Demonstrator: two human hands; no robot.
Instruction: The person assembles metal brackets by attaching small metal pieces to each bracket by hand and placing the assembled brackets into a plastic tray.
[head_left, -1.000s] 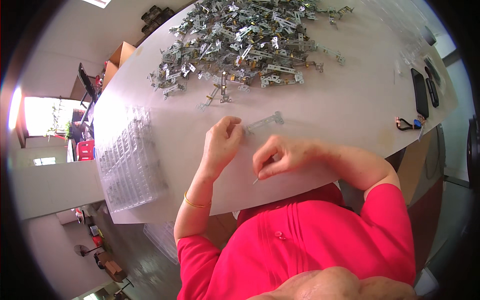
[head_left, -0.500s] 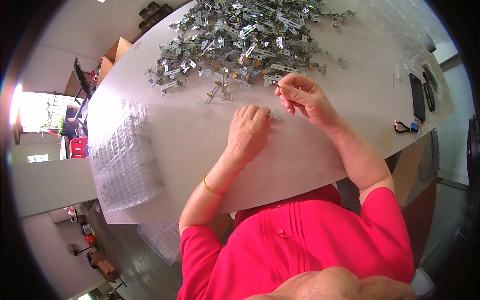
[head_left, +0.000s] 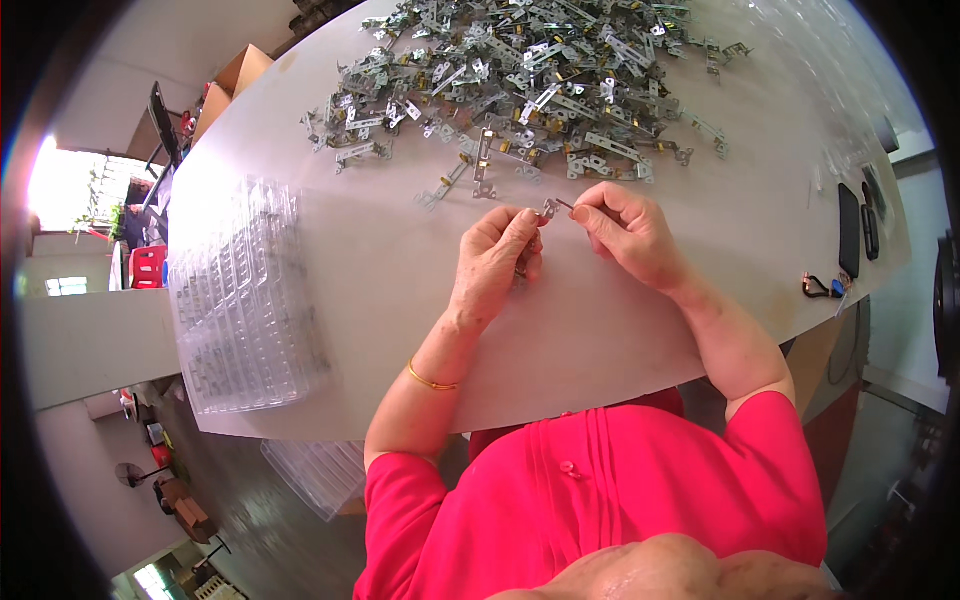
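Between thumb and fingers, my left hand (head_left: pixel 497 255) grips a small metal bracket (head_left: pixel 549 208), whose silvery end sticks out toward the right. My right hand (head_left: pixel 630 232) pinches a thin dark pin (head_left: pixel 565 204), its tip at or very near the bracket's end; whether they touch I cannot tell. Most of the bracket is hidden in my left fingers. Just beyond both hands lies a big heap of metal brackets (head_left: pixel 520 80), silvery with some brass-coloured parts. One loose bracket (head_left: pixel 483 160) lies at the heap's near edge.
Stacked clear plastic trays (head_left: pixel 245 300) stand on the left of the white table (head_left: pixel 390 330). More clear plastic (head_left: pixel 820 60) lies at the far right. A dark phone-like slab (head_left: pixel 849 230) and a key ring (head_left: pixel 822 287) rest near the right edge. An open carton (head_left: pixel 235 85) stands beyond the left edge.
My left hand has turned and lifted the bracket off the table. My right hand has moved slightly right and nearer, bringing the pin to the bracket. The view has shifted a little.
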